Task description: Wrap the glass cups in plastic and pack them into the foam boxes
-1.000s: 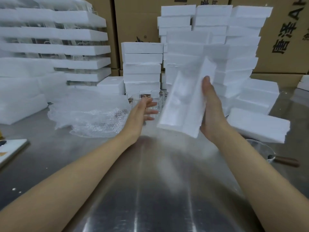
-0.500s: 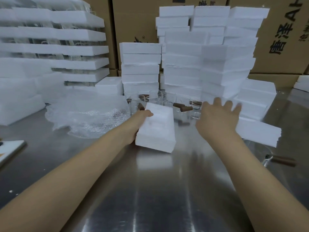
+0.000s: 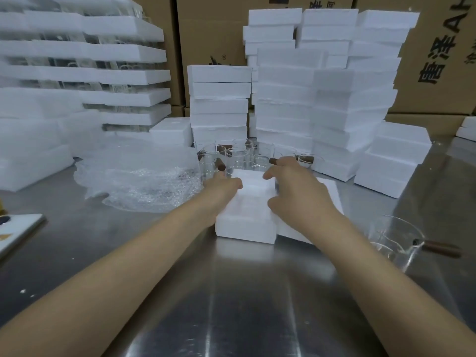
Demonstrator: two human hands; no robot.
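A white foam box (image 3: pixel 246 224) lies on the steel table (image 3: pixel 231 292) in front of me. My left hand (image 3: pixel 222 187) grips its left side near the far end. From the right, my right hand (image 3: pixel 296 193) curls its fingers and thumb over the box's top edge. A second flat foam piece (image 3: pixel 331 193) lies against the box's right side, partly under my right wrist. Several clear glass cups (image 3: pixel 239 158) with brown handles stand just behind the box. One more glass cup (image 3: pixel 394 238) lies at the right. A heap of clear plastic wrap (image 3: pixel 144 181) sits to the left.
Tall stacks of white foam boxes (image 3: pixel 322 94) stand behind the cups, and more (image 3: pixel 77 73) fill the left side. Lower foam stacks (image 3: pixel 391 161) sit at the right. Brown cartons (image 3: pixel 438 60) form the back wall. A white board (image 3: pixel 18 230) lies at the left edge.
The foam box went from my raised right hand down onto the table, passed to my left hand. My right hand reached right, then came back onto the box; a second foam piece now lies beside it.
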